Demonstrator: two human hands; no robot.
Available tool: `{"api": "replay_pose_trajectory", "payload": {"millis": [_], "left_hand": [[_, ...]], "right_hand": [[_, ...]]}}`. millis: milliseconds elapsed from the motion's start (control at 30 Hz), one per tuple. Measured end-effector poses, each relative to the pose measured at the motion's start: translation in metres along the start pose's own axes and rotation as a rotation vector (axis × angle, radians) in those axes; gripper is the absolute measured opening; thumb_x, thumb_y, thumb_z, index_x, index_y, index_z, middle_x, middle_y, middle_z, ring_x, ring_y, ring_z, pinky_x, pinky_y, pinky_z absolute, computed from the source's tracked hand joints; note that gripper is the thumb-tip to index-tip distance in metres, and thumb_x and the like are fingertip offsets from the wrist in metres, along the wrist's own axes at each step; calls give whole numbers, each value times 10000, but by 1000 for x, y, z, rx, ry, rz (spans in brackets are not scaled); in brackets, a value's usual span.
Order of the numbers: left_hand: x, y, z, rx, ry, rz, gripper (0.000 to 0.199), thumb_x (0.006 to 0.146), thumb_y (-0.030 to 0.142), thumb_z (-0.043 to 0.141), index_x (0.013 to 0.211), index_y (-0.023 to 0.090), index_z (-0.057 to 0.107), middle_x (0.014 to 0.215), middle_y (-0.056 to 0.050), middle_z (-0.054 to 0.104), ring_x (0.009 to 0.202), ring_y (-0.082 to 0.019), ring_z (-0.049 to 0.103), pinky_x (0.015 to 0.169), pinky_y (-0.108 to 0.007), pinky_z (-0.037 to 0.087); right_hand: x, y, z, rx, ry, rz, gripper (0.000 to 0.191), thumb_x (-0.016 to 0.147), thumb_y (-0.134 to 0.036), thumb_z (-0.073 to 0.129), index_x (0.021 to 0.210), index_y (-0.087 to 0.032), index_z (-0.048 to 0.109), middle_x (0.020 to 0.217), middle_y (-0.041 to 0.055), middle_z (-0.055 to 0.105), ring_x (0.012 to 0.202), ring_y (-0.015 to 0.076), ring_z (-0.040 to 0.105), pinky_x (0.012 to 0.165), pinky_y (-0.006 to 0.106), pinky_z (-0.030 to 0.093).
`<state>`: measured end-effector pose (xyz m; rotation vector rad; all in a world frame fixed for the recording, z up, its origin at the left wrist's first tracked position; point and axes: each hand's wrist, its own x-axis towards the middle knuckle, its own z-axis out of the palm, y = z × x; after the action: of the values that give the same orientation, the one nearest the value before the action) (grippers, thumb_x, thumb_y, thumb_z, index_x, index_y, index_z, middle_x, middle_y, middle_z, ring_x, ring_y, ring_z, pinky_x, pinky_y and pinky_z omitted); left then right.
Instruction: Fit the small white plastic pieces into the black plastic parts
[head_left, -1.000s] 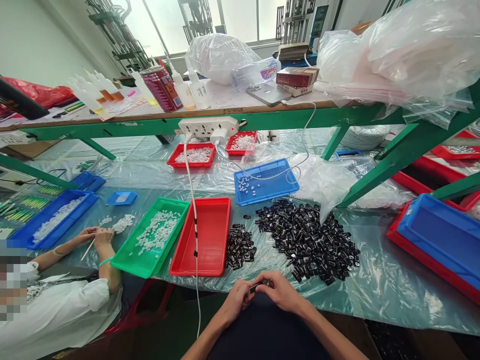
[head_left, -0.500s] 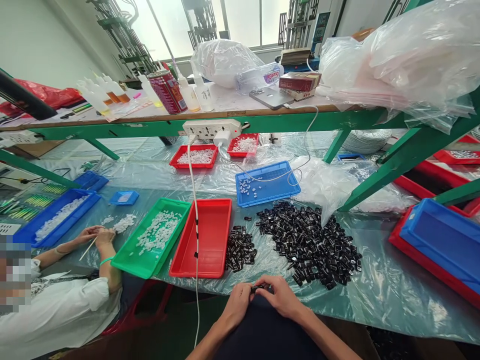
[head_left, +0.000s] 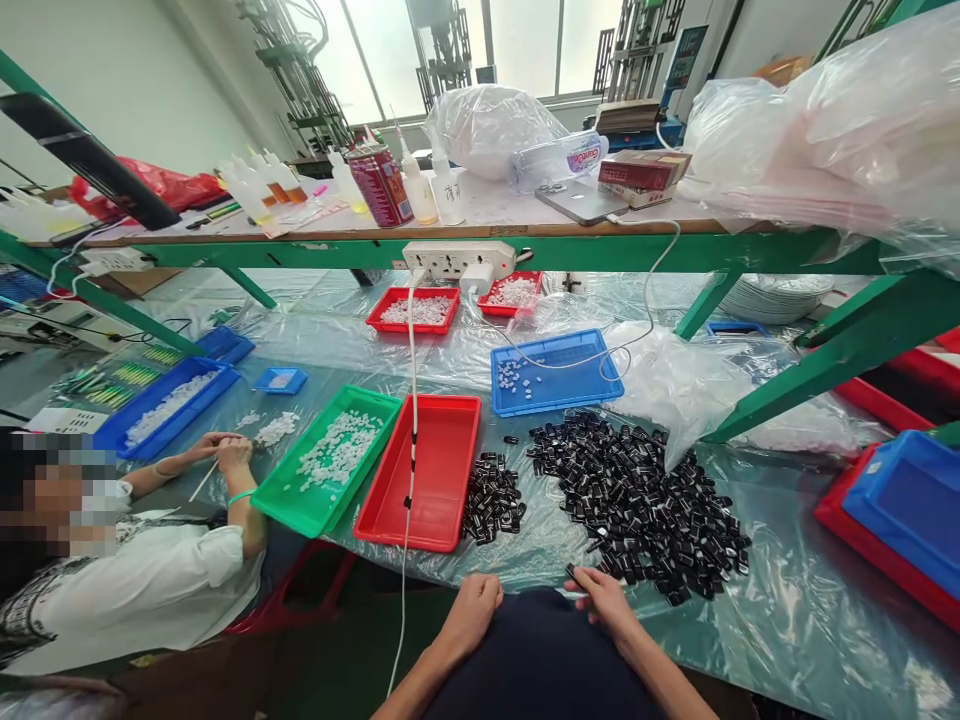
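My right hand (head_left: 602, 598) pinches a small black piece (head_left: 571, 571) between thumb and fingers, just in front of the large pile of black pieces (head_left: 645, 500). Near the table's front edge my left hand (head_left: 477, 603) is closed, fingers curled in; whatever it may hold is hidden. A smaller pile of black pieces (head_left: 493, 500) lies beyond it, against the right side of a red tray (head_left: 427, 470) that has nothing in it. One loose black piece (head_left: 511, 440) lies apart, behind the small pile.
Left of the red tray is a green tray (head_left: 387, 408) of white pieces. A co-worker's hands (head_left: 229, 450) hold a thin stick farther left. A blue tray (head_left: 555, 400) stands behind the piles. A white cable (head_left: 406, 590) hangs across the red tray.
My hands have moved apart. The black piece that was between them is now in my right hand, nearer the large pile. The view has turned slightly, shifting the scene rightward.
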<state>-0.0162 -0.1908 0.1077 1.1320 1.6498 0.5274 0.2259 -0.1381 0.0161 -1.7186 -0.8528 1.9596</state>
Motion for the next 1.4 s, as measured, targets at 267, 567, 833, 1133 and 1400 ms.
{"api": "replay_pose_trajectory", "payload": {"millis": [267,567,833,1133,1400], "left_hand": [[-5,17,6,-28,-43,25,331,807,321,352,491,222,357,518,22,375,557,-152,355,595,-308,228],[1,17,-3,-641,-287,-220,387,732,533,397,521,211,427,441,65,316,371,-60,132,425,-245,94],[4,38,0,-842,-270,-205,373,739,487,540,540,190,431,453,82,307,360,-28,136,395,-214,83],[8,30,-3,-804,-174,-247,422,689,540,587,515,194,419,420,86,326,322,-14,138,374,-204,70],[4,47,-6,-802,-153,-255,378,719,524,613,635,176,491,487,90,357,365,-16,165,417,-213,76]], "right_hand": [[23,-63,86,-33,-187,-192,699,735,-734,540,1200,-214,502,972,100,715,637,185,654,463,257,410],[9,-18,30,-380,-11,-271,336,749,-495,620,885,-187,628,633,-2,596,601,181,574,560,262,403],[26,-69,-2,-1044,324,-422,377,935,-261,461,1306,-231,524,840,43,704,799,214,670,671,268,389],[53,-97,-7,-1119,265,-429,295,916,-198,518,1193,-242,608,968,91,717,904,231,670,762,288,404],[9,-102,4,-586,30,-554,251,856,-442,547,880,-196,588,795,22,648,661,164,591,601,260,437]]}}
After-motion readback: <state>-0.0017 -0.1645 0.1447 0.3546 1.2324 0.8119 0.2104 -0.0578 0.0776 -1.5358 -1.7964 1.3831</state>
